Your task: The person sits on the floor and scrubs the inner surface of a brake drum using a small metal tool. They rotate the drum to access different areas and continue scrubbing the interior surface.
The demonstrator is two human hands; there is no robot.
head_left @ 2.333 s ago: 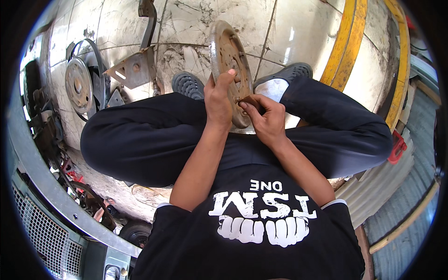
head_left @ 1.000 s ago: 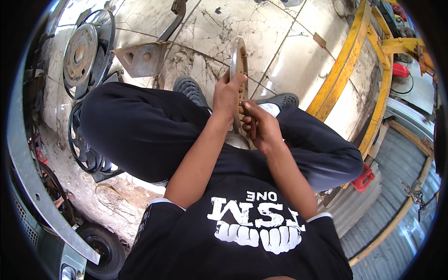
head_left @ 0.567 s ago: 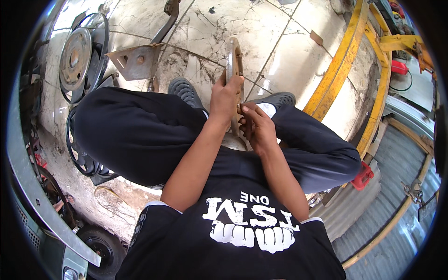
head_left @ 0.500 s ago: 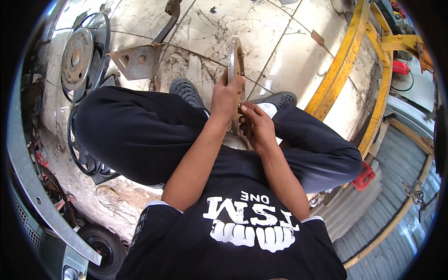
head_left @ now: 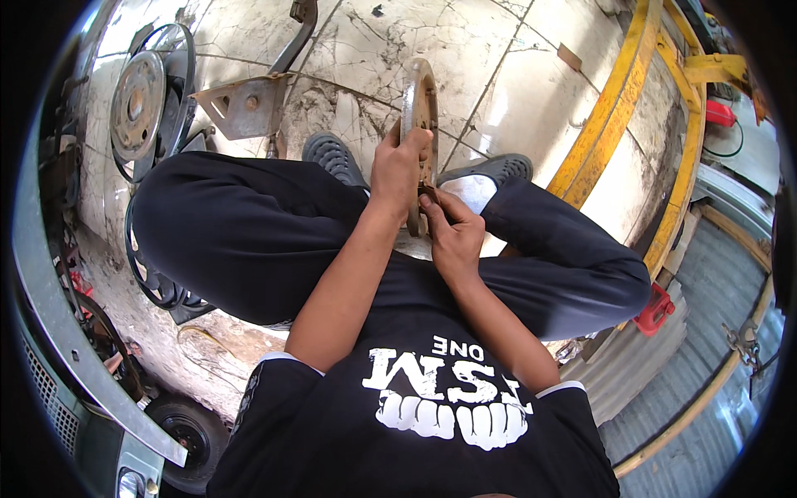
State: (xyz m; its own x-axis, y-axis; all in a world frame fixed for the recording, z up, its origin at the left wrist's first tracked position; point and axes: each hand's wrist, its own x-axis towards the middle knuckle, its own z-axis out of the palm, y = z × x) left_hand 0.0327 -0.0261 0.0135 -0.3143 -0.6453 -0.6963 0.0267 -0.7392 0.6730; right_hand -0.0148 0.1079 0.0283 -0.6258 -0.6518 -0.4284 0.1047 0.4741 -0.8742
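Observation:
A round, rust-stained metal disc [head_left: 421,91] stands upright between my knees, turned nearly edge-on. My left hand [head_left: 396,170] grips it by the near left side, thumb over the rim. Against its lower right face sits my right hand [head_left: 457,236], fingers closed with the thumb pressed forward. A small dark piece shows at those fingertips; its kind is mostly hidden. My crossed legs in dark trousers lie on both sides of the disc.
Left on the cracked tile floor [head_left: 365,50] stand another round metal disc [head_left: 135,106] with black rings and a rusty pedal bracket [head_left: 245,108]. At right are a yellow metal frame [head_left: 610,108], a red container [head_left: 656,311] and corrugated sheeting [head_left: 697,357]. A tyre [head_left: 187,444] lies lower left.
The disc has tilted slightly and shifted a little up and left with my left hand. My right hand has turned and moved closer, its fingers now against the disc's face.

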